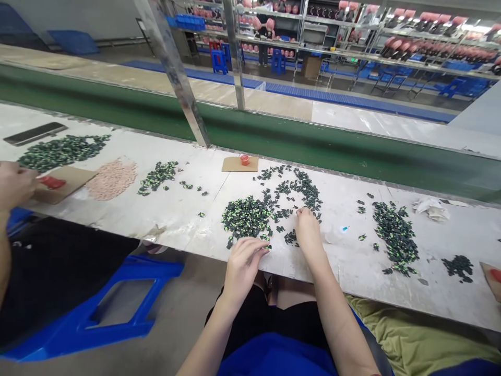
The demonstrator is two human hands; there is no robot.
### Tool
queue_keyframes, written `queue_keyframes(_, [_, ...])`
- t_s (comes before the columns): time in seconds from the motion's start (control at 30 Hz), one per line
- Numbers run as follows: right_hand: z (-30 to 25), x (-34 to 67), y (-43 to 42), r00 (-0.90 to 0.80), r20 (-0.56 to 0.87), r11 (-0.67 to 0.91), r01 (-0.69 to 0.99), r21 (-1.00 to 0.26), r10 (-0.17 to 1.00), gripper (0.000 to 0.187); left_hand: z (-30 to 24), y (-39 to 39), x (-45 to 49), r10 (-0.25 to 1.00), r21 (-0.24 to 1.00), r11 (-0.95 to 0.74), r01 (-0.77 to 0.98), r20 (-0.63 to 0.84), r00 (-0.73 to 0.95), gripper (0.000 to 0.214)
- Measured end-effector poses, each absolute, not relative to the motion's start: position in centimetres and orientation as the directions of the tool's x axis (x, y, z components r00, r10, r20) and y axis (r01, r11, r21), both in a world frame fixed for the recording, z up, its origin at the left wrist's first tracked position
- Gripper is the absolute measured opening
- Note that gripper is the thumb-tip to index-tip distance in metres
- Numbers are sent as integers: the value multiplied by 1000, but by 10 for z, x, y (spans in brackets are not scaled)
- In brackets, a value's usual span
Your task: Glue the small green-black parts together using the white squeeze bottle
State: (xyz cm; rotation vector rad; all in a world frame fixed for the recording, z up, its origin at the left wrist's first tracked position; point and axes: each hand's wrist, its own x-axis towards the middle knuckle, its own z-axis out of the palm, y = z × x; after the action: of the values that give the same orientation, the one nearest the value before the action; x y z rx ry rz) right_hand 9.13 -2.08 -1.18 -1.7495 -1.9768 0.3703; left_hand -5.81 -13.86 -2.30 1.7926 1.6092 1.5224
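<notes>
My left hand is at the table's near edge, thumb and fingers pinched together around a small black-and-green piece. Just beyond it lies a pile of black-and-green pieces. My right hand reaches over scattered plain black pieces, its thumb and fingertips closed together. Whatever is between those fingertips is too small to make out. To the right of that hand lies a translucent object with a blue tip. A red cup stands on a cardboard piece behind the piles.
A co-worker's hand is at the far left, near a pink pile. Another dark pile and a crumpled cloth lie to the right. A metal post rises before the green conveyor belt. A blue stool stands below left.
</notes>
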Motion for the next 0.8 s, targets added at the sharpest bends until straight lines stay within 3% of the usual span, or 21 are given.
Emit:
queue_keyframes(0.13, [2,96,-57,-215,223,308,597,-741,951,24,-16,-133,-55,844,779,-323,538,494,-209,14])
queue_keyframes(0.27, [15,97,-90,-289,234,334,371,-867,928,22,-13,-129,-48,842,772,-301,560,491,-223,13])
queue_keyframes(0.43, [20,103,-100,-266,203,270,243,-932,942,22,-8,-129,-38,842,737,-275,617,495,-216,13])
queue_keyframes(0.8, [11,128,-97,-220,156,193,159,-968,963,22,1,-122,-15,835,663,-323,676,535,-126,12])
